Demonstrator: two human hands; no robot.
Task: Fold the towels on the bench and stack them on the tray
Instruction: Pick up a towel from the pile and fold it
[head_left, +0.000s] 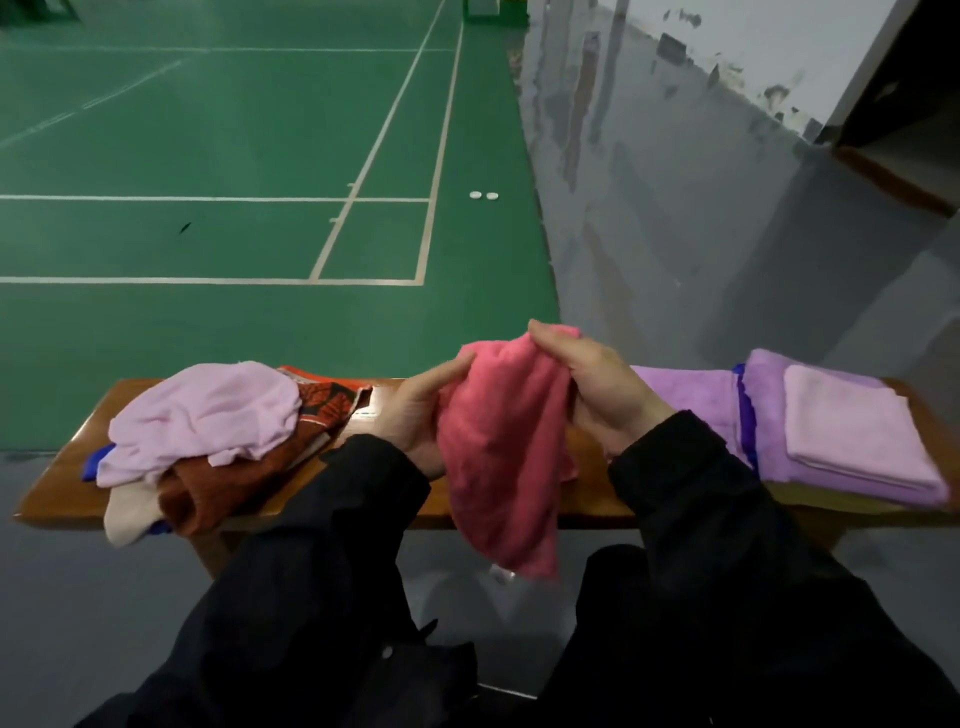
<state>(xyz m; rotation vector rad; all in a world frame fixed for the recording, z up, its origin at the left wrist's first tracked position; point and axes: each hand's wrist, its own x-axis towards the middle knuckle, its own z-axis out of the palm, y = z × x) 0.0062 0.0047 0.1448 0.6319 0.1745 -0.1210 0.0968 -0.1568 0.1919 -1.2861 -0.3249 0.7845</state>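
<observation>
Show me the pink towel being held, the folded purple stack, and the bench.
pink towel (498, 447), head view, middle of hanging cloth
folded purple stack (852, 441), head view, top towel
bench (67, 483), head view, bare left end

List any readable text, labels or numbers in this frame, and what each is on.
None readable.
Small white tag on the bench beside the patterned orange towel: a bluish mark, too blurred to read.
Court floor: white lines only, no lettering.

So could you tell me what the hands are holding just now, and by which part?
Both hands grip the pink towel near its bunched top: the left hand on its left side, the right hand at the upper right edge.
</observation>
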